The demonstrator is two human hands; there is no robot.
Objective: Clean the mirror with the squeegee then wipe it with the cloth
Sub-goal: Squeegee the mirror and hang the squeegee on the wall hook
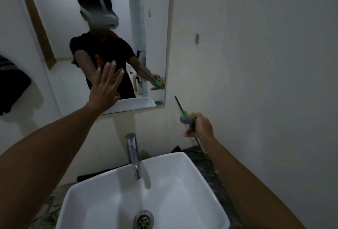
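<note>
The frameless wall mirror [153, 27] hangs above the basin and reflects a person in a dark shirt. My left hand [106, 86] is flat against the lower glass with its fingers spread and holds nothing. My right hand [199, 126] is off the glass, to the right of the mirror's lower corner, closed around the green handle of the squeegee [183, 113]. Its thin blade stands nearly upright, close to the wall. A dark cloth [102, 173] lies on the counter behind the basin, left of the tap.
A white square basin [192, 170] with a round drain [143, 219] fills the foreground, and a chrome tap [133, 155] rises at its back edge. The counter is dark marble [210, 166]. A dark garment [11, 86] hangs at far left. A small hook [197, 39] sits on the right wall.
</note>
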